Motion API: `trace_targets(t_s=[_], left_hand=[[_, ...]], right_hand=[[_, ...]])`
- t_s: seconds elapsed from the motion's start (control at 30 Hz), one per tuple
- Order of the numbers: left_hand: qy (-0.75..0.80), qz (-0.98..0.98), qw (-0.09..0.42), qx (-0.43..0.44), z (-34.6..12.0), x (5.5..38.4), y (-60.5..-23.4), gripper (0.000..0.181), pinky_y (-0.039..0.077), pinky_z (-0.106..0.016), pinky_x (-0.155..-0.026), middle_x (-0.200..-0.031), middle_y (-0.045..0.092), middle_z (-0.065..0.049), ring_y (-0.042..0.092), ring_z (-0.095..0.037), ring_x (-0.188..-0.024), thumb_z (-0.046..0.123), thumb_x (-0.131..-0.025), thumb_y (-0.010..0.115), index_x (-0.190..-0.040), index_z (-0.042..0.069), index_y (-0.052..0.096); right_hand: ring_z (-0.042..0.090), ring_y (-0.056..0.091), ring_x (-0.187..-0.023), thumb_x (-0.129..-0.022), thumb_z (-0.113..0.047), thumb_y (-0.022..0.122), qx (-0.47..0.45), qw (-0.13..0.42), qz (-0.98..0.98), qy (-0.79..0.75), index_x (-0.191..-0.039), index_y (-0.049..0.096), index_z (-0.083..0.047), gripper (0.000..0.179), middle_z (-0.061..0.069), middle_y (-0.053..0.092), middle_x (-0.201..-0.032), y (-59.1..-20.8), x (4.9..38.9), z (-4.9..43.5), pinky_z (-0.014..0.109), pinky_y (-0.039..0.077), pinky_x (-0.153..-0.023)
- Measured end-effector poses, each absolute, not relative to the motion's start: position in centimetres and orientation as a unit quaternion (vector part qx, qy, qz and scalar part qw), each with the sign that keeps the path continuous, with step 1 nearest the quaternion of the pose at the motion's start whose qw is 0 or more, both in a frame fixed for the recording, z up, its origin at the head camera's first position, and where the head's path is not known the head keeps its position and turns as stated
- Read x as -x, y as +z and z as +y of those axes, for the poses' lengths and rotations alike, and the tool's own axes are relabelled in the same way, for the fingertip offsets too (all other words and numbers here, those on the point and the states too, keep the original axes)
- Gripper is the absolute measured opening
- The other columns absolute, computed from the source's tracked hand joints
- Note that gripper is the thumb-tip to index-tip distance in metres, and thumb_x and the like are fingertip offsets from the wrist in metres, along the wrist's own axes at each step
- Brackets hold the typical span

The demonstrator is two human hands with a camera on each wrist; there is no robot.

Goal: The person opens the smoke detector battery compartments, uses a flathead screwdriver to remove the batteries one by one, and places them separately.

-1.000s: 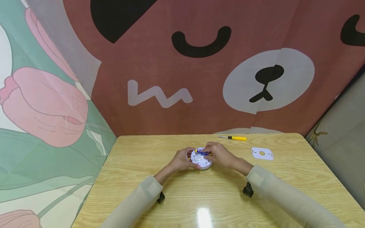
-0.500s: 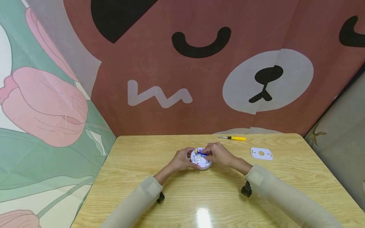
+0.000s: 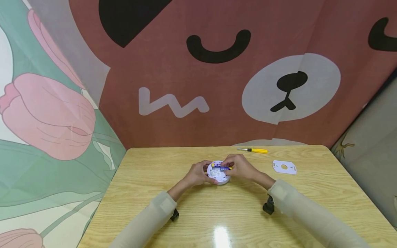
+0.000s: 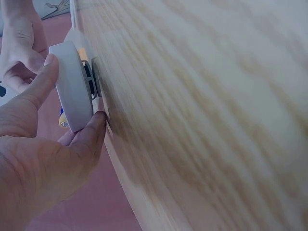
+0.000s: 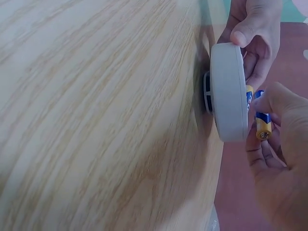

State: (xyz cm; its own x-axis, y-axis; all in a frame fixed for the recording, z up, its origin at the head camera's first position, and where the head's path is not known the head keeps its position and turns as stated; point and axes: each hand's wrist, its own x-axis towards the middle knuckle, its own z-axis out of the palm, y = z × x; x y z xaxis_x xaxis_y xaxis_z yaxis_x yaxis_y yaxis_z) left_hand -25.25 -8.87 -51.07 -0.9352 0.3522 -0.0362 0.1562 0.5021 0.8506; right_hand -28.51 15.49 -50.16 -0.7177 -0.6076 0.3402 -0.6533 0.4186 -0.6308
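Observation:
A round white smoke detector (image 3: pixel 219 177) lies with its back up, its vented side toward the table in both wrist views. My left hand (image 3: pixel 198 173) grips it by the rim, thumb on the near side and fingers round the far side. One blue and yellow battery (image 3: pixel 215 165) sits at the detector's far part. Between the thumb and fingers of my right hand (image 3: pixel 243 168) is a second battery (image 5: pixel 263 123), pinched close above the detector's back. In the right wrist view it stands slightly apart from the detector. The bottom of the battery slot is hidden.
Near the table's back edge lies a screwdriver (image 3: pixel 258 151) with a yellow handle. A white mounting plate (image 3: pixel 289 167) with a round central hole rests to the right of my right hand. Behind the wooden table (image 3: pixel 198 213) hangs a printed cloth (image 3: pixel 173 131).
My right fingers have shifted on the second battery, which now shows more of its length and has moved slightly right. The left hand and the smoke detector have stayed in place.

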Motion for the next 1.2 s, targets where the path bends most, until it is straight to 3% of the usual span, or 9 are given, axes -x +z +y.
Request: trace_targets(t_s=[0.7,1.2], left_hand=[[0.479,0.86,0.103,-0.146,-8.9,25.3,-51.2,0.084,0.058,-0.041,-0.104,-0.131,0.071,-0.017,0.068,-0.032,-0.122,0.016,-0.072,0.101,-0.144,-0.001,0.059],[0.485,0.856,0.094,-0.152,-8.9,25.3,-51.4,0.082,0.059,-0.04,-0.102,-0.128,0.072,-0.018,0.069,-0.033,-0.12,0.012,-0.07,0.101,-0.141,-0.002,0.061]], right_hand=[[0.017,0.072,-0.091,-0.081,0.003,0.086,-0.346,-0.002,-0.839,0.419,-0.103,0.083,-0.004,0.024,0.003,0.076,-0.098,-49.8,28.1,17.0,0.031,0.064,-0.085],[0.011,0.069,-0.086,-0.077,0.009,0.083,-0.334,0.018,-0.843,0.421,-0.099,0.082,-0.004,0.026,0.002,0.077,-0.095,-49.2,28.3,18.9,0.027,0.064,-0.081]])
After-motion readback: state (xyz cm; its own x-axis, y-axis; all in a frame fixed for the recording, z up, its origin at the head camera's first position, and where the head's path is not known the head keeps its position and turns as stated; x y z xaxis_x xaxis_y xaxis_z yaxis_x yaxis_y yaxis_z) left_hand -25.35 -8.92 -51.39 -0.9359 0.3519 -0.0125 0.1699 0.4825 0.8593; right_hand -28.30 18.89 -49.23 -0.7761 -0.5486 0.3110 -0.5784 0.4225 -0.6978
